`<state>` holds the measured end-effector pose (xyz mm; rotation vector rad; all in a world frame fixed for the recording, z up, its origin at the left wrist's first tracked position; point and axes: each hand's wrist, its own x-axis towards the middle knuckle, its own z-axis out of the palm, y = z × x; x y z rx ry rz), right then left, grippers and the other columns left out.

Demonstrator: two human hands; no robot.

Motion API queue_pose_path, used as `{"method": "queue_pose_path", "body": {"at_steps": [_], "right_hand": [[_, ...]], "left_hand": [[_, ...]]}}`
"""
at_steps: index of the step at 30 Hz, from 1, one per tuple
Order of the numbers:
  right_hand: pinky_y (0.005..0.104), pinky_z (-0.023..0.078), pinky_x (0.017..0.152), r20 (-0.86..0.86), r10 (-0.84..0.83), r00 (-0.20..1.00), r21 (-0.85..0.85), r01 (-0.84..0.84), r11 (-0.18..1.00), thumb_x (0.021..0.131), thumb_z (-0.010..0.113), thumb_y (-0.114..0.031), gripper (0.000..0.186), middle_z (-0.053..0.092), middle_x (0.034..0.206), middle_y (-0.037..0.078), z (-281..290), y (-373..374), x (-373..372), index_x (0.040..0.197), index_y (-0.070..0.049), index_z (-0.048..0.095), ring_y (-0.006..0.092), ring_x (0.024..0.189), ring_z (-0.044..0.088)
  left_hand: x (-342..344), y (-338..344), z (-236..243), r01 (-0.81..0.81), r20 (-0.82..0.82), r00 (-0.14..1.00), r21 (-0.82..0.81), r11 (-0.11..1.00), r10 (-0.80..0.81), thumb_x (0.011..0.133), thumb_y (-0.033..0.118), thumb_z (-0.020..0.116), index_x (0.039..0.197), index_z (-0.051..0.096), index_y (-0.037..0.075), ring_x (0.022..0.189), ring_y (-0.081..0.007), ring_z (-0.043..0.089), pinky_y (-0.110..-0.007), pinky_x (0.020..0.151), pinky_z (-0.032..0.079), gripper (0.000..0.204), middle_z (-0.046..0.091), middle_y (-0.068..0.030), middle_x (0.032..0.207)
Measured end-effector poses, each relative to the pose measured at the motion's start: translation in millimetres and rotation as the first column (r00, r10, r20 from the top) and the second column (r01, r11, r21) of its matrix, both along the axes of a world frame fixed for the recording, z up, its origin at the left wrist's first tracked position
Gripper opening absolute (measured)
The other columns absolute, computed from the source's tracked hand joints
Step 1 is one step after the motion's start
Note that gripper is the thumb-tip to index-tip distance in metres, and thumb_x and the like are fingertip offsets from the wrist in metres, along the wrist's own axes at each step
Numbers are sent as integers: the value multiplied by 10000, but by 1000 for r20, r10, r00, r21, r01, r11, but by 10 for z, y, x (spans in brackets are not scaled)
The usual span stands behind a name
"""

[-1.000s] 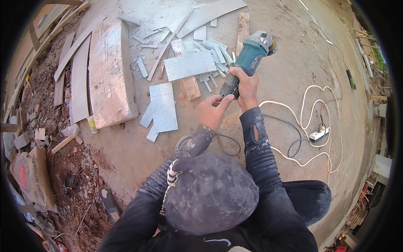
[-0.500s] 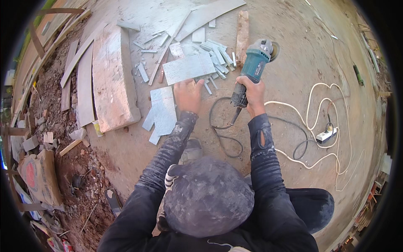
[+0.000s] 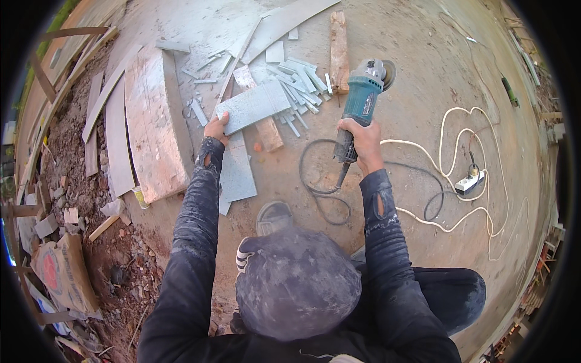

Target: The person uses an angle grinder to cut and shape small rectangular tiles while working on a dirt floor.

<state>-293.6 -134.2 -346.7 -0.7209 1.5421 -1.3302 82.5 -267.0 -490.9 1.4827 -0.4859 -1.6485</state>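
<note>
- Gripping the left end of a flat grey tile (image 3: 257, 107) with the left hand (image 3: 216, 128), grip closed round the edge.
- Holding a blue-green grinder (image 3: 362, 100), right of the tile, with the right hand (image 3: 364, 144), grip wrapped round the handle.
- Handling the tile, by the look of it; hard to tell if lifted or resting on the wood piece (image 3: 269, 135) running beneath.
- Calling, most likely, for a steady tile and the wheel (image 3: 389, 75) well away from fingers.
- Crowding the tile's right end: thin strips (image 3: 302, 85), maybe in the way.
- Looping near right of the tile: a dark cord (image 3: 311, 190), easy to snag.
- Sitting left of the tile: a big pale block (image 3: 154, 121).
</note>
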Motion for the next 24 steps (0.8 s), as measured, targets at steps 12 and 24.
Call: {"method": "queue_pose_path", "body": {"at_steps": [12, 24], "right_hand": [[258, 457, 608, -19, 189, 982, -39, -190, 981, 728, 738, -122, 210, 616, 748, 8, 224, -172, 337, 879, -30, 624, 90, 632, 553], [324, 500, 716, -23, 337, 941, 8, -337, 941, 655, 755, -227, 377, 667, 834, 85, 145, -416, 609, 909, 28, 643, 174, 757, 618]], "left_hand": [[204, -114, 178, -96, 285, 956, 64, 993, 74, 906, 298, 725, 1268, 551, 30, 1026, -256, 650, -466, 852, 555, 483, 627, -110, 1173], [370, -259, 211, 125, 500, 850, 116, 985, -167, 800, 353, 835, 1214, 563, -30, 874, -251, 693, -446, 680, 587, 626, 677, -116, 1062]]}}
